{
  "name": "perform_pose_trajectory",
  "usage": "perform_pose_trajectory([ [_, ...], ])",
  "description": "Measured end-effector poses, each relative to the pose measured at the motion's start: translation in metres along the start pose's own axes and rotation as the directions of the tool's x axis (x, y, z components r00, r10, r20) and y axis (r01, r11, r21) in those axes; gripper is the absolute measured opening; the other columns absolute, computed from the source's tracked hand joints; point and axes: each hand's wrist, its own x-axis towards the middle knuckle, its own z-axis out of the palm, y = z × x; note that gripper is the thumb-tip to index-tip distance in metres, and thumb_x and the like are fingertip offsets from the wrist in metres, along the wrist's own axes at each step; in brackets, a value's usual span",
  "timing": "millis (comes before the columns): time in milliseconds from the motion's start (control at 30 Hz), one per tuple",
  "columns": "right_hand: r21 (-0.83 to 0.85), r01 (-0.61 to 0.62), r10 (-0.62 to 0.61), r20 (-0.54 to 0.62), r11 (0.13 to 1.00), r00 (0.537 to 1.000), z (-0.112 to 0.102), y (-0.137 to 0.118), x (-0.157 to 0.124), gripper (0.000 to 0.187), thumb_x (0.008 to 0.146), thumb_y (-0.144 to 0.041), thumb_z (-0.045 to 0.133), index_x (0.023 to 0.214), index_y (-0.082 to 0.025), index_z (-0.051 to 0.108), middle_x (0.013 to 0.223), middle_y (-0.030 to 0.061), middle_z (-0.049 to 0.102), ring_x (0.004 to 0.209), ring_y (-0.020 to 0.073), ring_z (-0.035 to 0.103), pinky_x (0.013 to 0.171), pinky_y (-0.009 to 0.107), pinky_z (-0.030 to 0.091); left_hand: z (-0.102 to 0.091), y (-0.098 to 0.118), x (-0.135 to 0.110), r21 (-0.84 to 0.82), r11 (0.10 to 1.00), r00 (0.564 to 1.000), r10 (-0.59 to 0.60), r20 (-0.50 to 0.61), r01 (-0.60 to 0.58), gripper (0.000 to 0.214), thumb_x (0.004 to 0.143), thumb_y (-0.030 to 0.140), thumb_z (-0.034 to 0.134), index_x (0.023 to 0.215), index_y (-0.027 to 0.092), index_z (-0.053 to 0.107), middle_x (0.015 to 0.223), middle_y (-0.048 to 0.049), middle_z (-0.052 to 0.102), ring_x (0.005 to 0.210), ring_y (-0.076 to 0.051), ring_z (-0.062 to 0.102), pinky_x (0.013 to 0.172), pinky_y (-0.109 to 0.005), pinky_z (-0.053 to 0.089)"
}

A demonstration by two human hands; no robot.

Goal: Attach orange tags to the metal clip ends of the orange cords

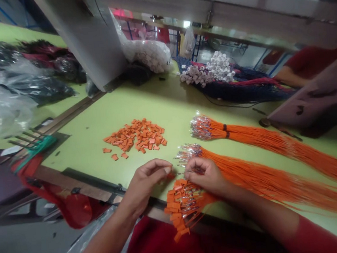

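Note:
My left hand (148, 180) is closed, thumb and forefinger pinched together near the table's front edge; whatever sits between the fingertips is too small to make out. Facing it, my right hand (204, 174) pinches an orange wire, its metal terminal pointing toward my left fingertips. Below my hands, a bunch of wires ends in orange plastic connectors (178, 207), hanging at the edge. Behind my right hand lies a bundle of orange wires (250, 174) with bare metal tips. Farther back is another orange wire bundle (255, 136) with dark bands. Loose orange connectors (139, 135) lie in a pile at left.
White connectors on dark cables (211, 70) lie at the back, beside a clear bag (152, 54) of white parts. A grey post (88, 34) rises from the table. Plastic bags (10, 90) fill the left side. A co-worker's arm (297, 72) shows at right.

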Motion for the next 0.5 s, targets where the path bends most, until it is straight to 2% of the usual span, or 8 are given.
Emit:
perform_pose_trajectory([
  [67, 0.007, 0.011, -0.011, -0.001, 1.000, 1.000, 0.000, 0.000, -0.001, 0.013, 0.070, -0.027, 0.069, 0.070, -0.018, 0.060, 0.065, -0.0032, 0.056, 0.057, 0.0094, 0.046, 0.056, 0.023, 0.040, 0.005, 0.000, 0.000, -0.201, 0.974, 0.995, -0.100, 0.018, 0.101, 0.022, 0.068, 0.029, 0.082, 0.082, 0.015, 0.071, 0.072, -0.0015, 0.071, 0.058, -0.010, 0.060, 0.059, -0.021, 0.050],
  [167, 0.016, 0.027, -0.027, 0.004, 1.000, 1.000, -0.001, 0.000, -0.002, 0.013, 0.071, -0.027, 0.069, 0.072, -0.018, 0.060, 0.065, -0.0031, 0.056, 0.056, 0.0092, 0.046, 0.054, 0.022, 0.039, 0.010, -0.002, 0.000, -0.355, 0.912, 0.978, -0.193, 0.072, 0.206, 0.029, 0.064, 0.024, 0.085, 0.089, 0.014, 0.074, 0.069, -0.0009, 0.071, 0.057, -0.010, 0.064, 0.063, -0.022, 0.056],
  [267, 0.021, 0.037, -0.037, 0.004, 0.999, 0.999, -0.002, 0.000, -0.003, 0.013, 0.072, -0.028, 0.070, 0.073, -0.018, 0.061, 0.065, -0.0027, 0.056, 0.057, 0.0096, 0.047, 0.054, 0.022, 0.040, 0.012, -0.005, -0.001, -0.385, 0.887, 0.967, -0.242, 0.084, 0.256, 0.037, 0.064, 0.026, 0.087, 0.098, 0.014, 0.075, 0.068, -0.0020, 0.072, 0.058, -0.011, 0.067, 0.066, -0.023, 0.059],
  [500, 0.008, 0.019, -0.019, -0.004, 1.000, 1.000, -0.001, -0.003, -0.003, 0.016, 0.070, -0.029, 0.071, 0.072, -0.018, 0.059, 0.061, -0.0036, 0.055, 0.053, 0.0088, 0.045, 0.052, 0.022, 0.039, 0.018, -0.003, -0.005, -0.369, 0.891, 0.964, -0.248, 0.093, 0.265, 0.035, 0.060, 0.029, 0.090, 0.086, 0.013, 0.075, 0.064, -0.0006, 0.070, 0.054, -0.008, 0.065, 0.060, -0.018, 0.057],
])
